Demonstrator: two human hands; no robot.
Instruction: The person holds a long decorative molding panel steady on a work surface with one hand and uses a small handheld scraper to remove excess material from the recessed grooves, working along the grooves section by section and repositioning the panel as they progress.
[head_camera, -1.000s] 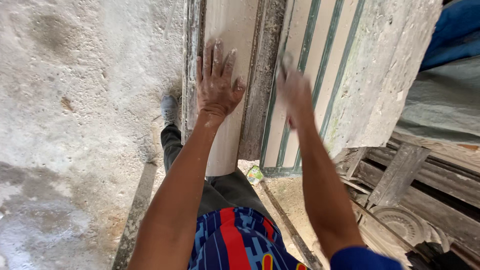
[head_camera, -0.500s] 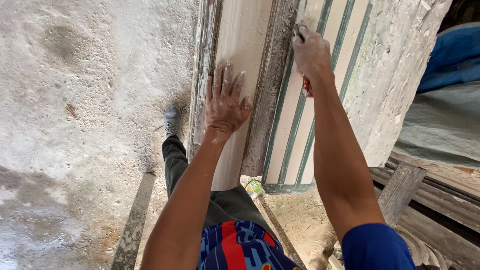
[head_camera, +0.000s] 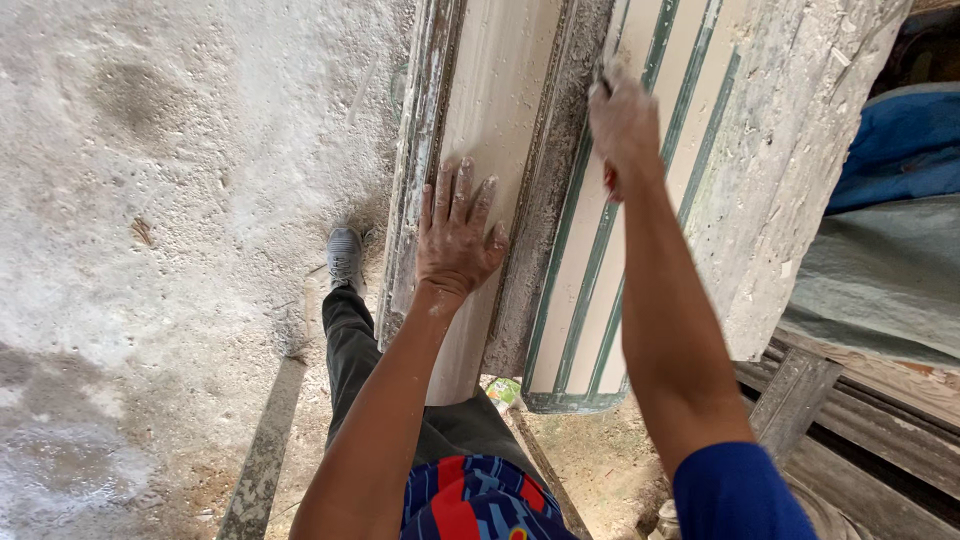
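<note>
Left hand: my left hand (head_camera: 455, 238) lies flat, palm down and fingers spread, on the long cream-coloured plaster moulding (head_camera: 490, 150), near its middle. It grips nothing; the fingers are apart and dusted white.

Right hand: my right hand (head_camera: 622, 122) is closed into a fist around a small tool with a red handle (head_camera: 609, 178). Only a sliver of red shows under the fist, so I cannot tell what kind of tool it is. The fist rests against the left edge of the cream panel with green stripes (head_camera: 610, 250).

Moulding: it runs away from me, lengthwise, with a worn, flaking wooden frame edge (head_camera: 415, 160) along its left side and a rough grey plaster-crusted strip (head_camera: 548, 200) along its right side.

Striped panel: it lies just right of the grey strip, parallel to the moulding, with its rounded near end close to my body.

Right of the panel: a thick, rough grey concrete slab (head_camera: 790, 170) touches the panel's right edge.

Far right: a blue and grey tarpaulin (head_camera: 890, 200) sits above weathered wooden beams (head_camera: 830, 400).

Below: a dusty pale concrete floor (head_camera: 170, 200) fills the left side. My grey shoe (head_camera: 345, 255) and dark trouser leg (head_camera: 350, 350) stand beside the frame's left edge.
</note>
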